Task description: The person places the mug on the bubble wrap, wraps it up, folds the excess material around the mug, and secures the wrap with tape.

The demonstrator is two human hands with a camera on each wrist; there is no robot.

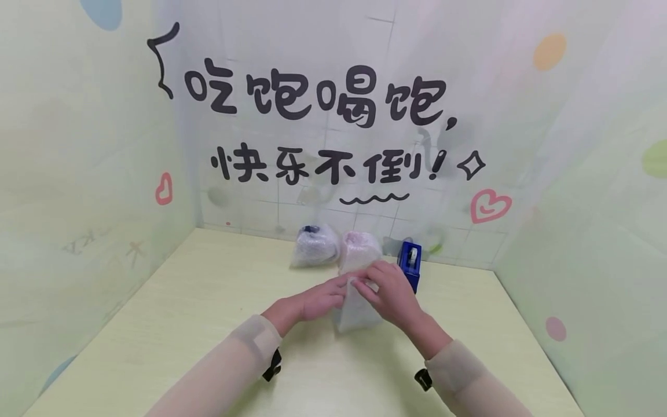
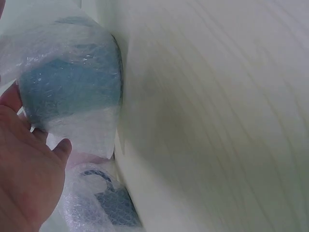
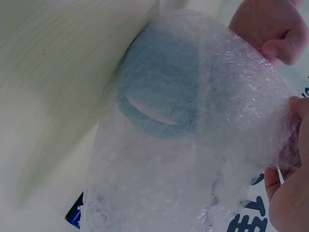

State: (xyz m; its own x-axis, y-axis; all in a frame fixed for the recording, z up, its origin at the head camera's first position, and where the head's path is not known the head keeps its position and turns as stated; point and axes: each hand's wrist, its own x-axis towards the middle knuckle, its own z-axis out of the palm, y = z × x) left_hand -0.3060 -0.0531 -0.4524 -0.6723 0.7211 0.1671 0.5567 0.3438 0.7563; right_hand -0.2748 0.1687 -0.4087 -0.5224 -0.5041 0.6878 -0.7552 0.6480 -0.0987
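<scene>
A light blue rounded thing (image 3: 154,82) shows through bubble wrap (image 3: 145,169) in both wrist views; its exact kind is blurred by the wrap. In the head view the wrapped bundle (image 1: 359,310) stands on the table between the two hands. My left hand (image 1: 320,298) reaches across from the left, fingers extended against the upper part of the wrap. From the other side my right hand (image 1: 393,289) pinches the wrap at the top between thumb and fingers, close to the left fingertips. Part of the left fingers is hidden behind the wrap.
Behind the hands stand a bubble-wrapped bundle with dark blue inside (image 1: 315,249) and a pinkish wrapped bundle (image 1: 359,246). A blue tape dispenser (image 1: 410,260) is at the back right. Printed curtain-like walls (image 1: 333,133) enclose the pale table (image 1: 219,284).
</scene>
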